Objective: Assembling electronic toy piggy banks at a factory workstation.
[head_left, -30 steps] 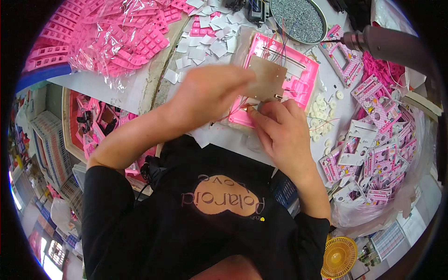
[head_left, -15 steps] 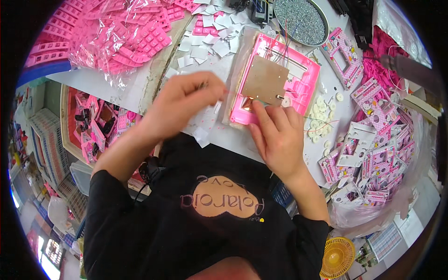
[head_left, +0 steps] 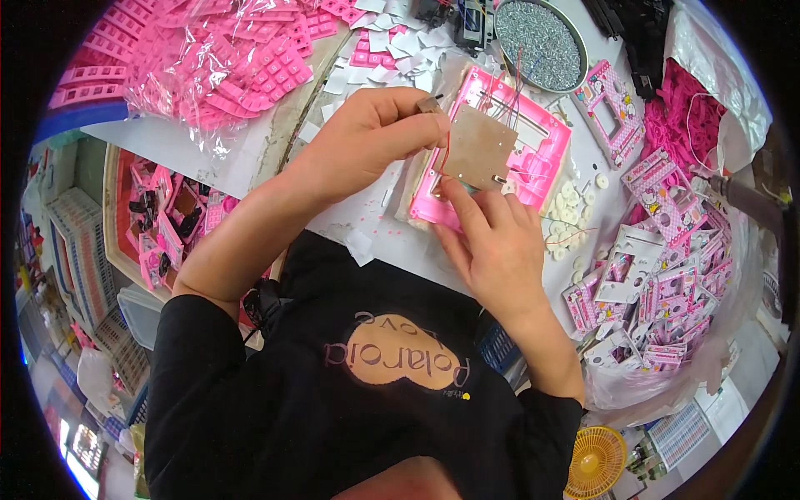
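Note:
A pink plastic casing (head_left: 546, 162) lies on the table, with a square brown circuit board (head_left: 492, 137) and several thin wires in it. My left hand (head_left: 367, 146) is closed over the casing's left edge. Its thumb and forefinger pinch a small grey-brown part (head_left: 428, 105) with a dark tip. A red wire (head_left: 447, 154) runs down from near these fingers toward the board's lower left corner. My right hand (head_left: 498, 246) lies over the casing's near edge, fingers stretched and apart. Its index fingertip touches down beside that corner; what is under it is hidden.
White round buttons (head_left: 567, 204) lie right of the casing. Behind it stands a round tray (head_left: 581, 79) of small metal screws. White paper pieces (head_left: 408, 62) and bagged pink keypads (head_left: 250, 75) are at the back left. Patterned faceplates (head_left: 633, 267) pile up at the right.
My left hand has moved right and away from me, to the casing's left edge, with the small part now showing in its fingers. My right hand has barely shifted.

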`<state>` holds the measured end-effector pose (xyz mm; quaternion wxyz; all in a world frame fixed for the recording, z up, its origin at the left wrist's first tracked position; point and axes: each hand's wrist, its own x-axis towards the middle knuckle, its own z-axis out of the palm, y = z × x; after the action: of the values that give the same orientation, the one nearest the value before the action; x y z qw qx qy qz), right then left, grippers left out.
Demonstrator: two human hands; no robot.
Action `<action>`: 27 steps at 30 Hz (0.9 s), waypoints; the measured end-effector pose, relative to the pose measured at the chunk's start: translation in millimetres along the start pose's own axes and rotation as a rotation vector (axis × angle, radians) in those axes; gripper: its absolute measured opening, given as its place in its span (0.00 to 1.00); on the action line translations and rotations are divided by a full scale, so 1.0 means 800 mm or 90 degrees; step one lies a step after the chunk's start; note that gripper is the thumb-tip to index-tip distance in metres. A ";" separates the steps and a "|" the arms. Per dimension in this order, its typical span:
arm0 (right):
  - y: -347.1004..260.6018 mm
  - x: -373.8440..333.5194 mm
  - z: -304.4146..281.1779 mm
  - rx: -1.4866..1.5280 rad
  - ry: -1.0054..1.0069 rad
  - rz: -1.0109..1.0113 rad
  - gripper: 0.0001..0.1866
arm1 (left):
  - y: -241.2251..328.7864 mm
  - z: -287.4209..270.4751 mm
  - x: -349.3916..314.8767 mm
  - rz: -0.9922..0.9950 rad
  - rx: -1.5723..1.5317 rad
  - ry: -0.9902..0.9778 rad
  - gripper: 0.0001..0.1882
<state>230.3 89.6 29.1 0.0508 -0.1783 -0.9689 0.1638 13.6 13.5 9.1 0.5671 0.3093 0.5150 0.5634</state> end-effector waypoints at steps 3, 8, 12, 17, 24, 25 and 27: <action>-0.005 0.001 -0.002 -0.039 -0.034 0.005 0.27 | -0.007 0.003 -0.002 0.050 0.042 0.006 0.12; 0.005 0.007 -0.019 0.001 -0.122 -0.051 0.27 | -0.001 0.018 -0.003 0.080 0.011 0.048 0.11; 0.017 0.008 -0.025 0.053 -0.130 -0.085 0.23 | 0.008 0.013 -0.005 0.013 0.003 -0.024 0.09; 0.044 -0.007 -0.025 0.234 0.042 -0.058 0.18 | 0.007 0.028 -0.019 0.141 0.240 -0.036 0.07; 0.025 0.019 -0.039 0.219 0.235 -0.185 0.24 | 0.011 0.044 -0.012 0.148 0.301 -0.175 0.03; 0.033 0.019 -0.040 0.178 0.238 -0.225 0.24 | 0.014 0.046 -0.007 0.069 0.237 -0.207 0.04; 0.038 0.014 -0.041 0.138 0.234 -0.209 0.24 | 0.020 0.048 0.002 -0.099 0.104 -0.260 0.07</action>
<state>235.4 130.7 50.4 0.2705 -0.0388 -0.9361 0.2214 44.2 27.0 34.6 0.6746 0.4209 0.4556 0.4003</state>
